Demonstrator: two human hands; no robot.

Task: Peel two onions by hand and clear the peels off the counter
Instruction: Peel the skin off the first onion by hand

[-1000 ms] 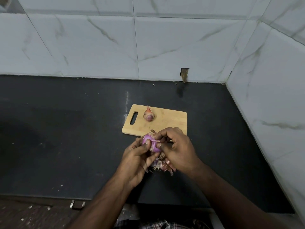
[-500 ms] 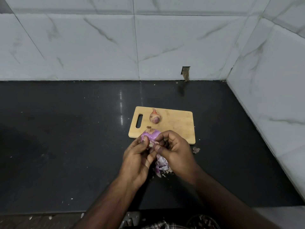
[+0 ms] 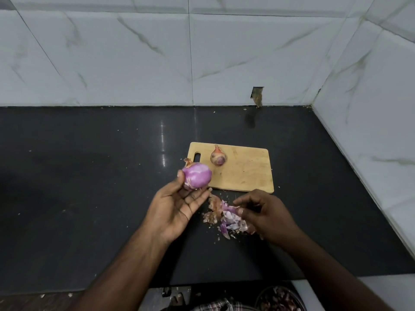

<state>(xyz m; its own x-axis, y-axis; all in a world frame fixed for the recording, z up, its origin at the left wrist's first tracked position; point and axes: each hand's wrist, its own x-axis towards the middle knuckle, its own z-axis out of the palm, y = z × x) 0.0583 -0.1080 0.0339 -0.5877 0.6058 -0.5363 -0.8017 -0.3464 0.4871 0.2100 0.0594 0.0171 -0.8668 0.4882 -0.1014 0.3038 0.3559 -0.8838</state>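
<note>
My left hand holds a mostly peeled purple onion between thumb and fingers, just off the near left corner of the wooden cutting board. An unpeeled onion lies on the board near its handle slot. My right hand is low over a pile of purple and brown peels on the black counter. Its thumb and index finger pinch a purple peel at the pile's edge.
White marble-look tiled walls close the counter at the back and on the right. A round bowl holding peel scraps sits below the counter's front edge at the bottom right. Small peel flecks lie around the pile.
My hands have parted. The left lifted the onion up and to the left. The right came away from the onion and dropped to the peel pile.
</note>
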